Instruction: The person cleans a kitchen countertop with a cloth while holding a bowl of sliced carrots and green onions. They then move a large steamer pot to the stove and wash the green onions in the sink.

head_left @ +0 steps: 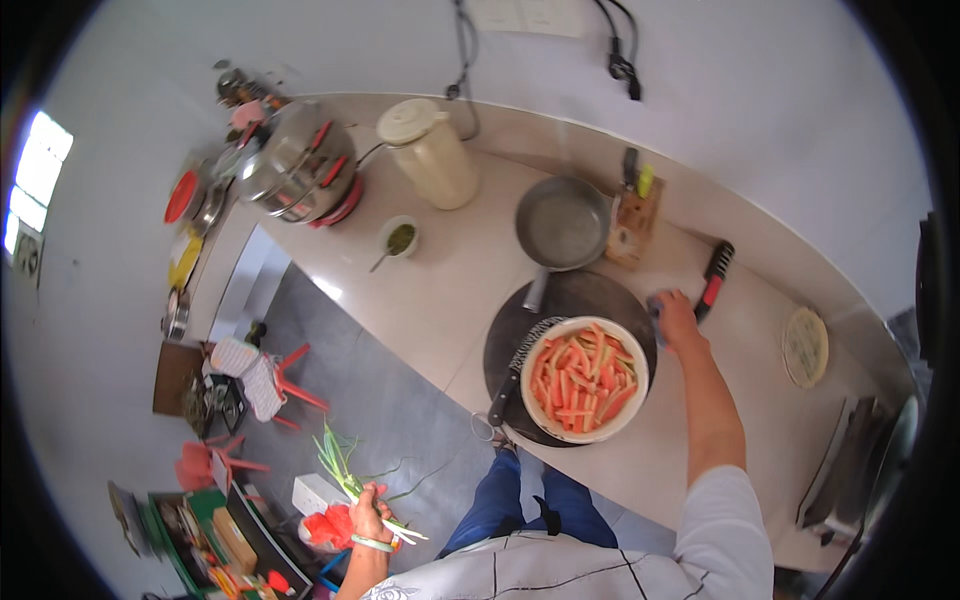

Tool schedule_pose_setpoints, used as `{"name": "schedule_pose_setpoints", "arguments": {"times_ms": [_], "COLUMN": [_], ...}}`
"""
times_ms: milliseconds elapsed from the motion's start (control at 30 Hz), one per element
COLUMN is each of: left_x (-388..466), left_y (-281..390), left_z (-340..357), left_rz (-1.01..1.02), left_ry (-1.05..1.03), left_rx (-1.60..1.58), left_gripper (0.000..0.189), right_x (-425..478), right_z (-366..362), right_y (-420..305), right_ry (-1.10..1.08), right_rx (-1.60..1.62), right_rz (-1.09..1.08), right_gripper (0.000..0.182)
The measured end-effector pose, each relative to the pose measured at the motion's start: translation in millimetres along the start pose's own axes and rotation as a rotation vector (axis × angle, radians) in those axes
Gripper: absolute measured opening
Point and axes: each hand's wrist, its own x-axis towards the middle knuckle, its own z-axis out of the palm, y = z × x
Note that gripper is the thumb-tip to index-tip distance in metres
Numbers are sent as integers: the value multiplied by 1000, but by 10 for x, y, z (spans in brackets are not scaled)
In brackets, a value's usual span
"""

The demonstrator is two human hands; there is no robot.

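Note:
My left hand (370, 514), with a pale bangle at the wrist, grips a bunch of green onions (341, 471) over the floor. My right hand (679, 311) is at a small bluish item (658, 322) on the counter, right of the round dark board; its fingers blur, so the grip is unclear. On the board (502, 330) stands a white bowl (642, 405) full of pink-and-pale strips (581, 379), which look like watermelon rind. Beside the bowl lies a knife with a black handle (504, 397) and a patterned blade. Behind the board sits a grey frying pan (562, 223).
A wooden knife holder (636, 232) stands behind the pan, and a black-and-red handled tool (714, 281) lies right of my hand. Further left are a cream jug (431, 157), a small bowl with green contents (400, 237) and a steel steamer pot (300, 169). Red stools (296, 375) stand on the floor.

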Motion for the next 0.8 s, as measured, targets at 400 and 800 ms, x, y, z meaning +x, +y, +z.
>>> {"name": "schedule_pose_setpoints", "arguments": {"times_ms": [400,800], "left_x": [123,1160], "left_y": [76,917], "left_z": [-1,137], "left_rz": [-16,38], "left_ry": [-1,-129], "left_rx": [-201,-338], "left_gripper": [18,20], "right_x": [-1707,-3665], "right_z": [-541,-1289], "right_y": [-235,-277], "right_ry": [-365,-1188], "right_rx": [-15,-300], "right_rz": [42,804], "right_gripper": [26,34]}}
